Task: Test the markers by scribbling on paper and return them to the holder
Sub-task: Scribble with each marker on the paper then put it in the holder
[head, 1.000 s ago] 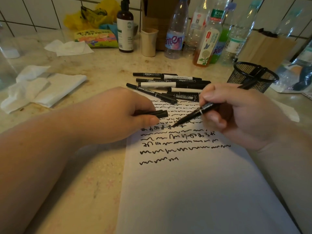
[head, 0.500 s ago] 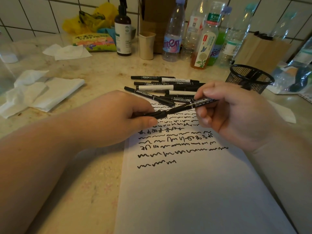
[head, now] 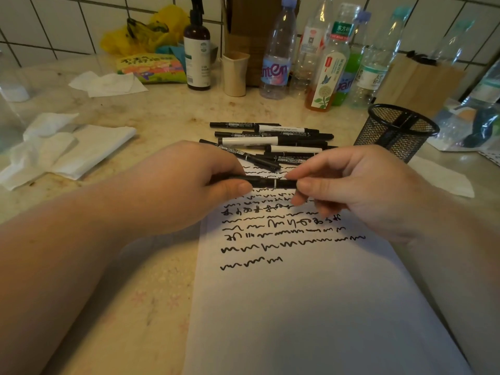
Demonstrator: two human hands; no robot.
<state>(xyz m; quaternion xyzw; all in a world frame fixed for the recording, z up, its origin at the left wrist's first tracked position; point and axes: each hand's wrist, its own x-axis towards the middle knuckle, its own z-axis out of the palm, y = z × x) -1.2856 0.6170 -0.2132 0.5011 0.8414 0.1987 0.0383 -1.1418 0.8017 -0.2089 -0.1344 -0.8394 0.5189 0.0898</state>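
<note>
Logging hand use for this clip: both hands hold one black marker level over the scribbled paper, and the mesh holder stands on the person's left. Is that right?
One detail is off. The mesh holder stands on the person's right, past the right hand, as the head view shows. The rest holds: that hand and the left hand hold one black marker level over the scribbled paper.

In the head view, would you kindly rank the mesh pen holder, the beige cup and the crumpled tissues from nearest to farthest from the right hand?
1. Mesh pen holder: just beyond the right hand, on its outer side.
2. Beige cup: at the back, left of the bottles.
3. Crumpled tissues: far across the counter, beyond the left hand.
</note>
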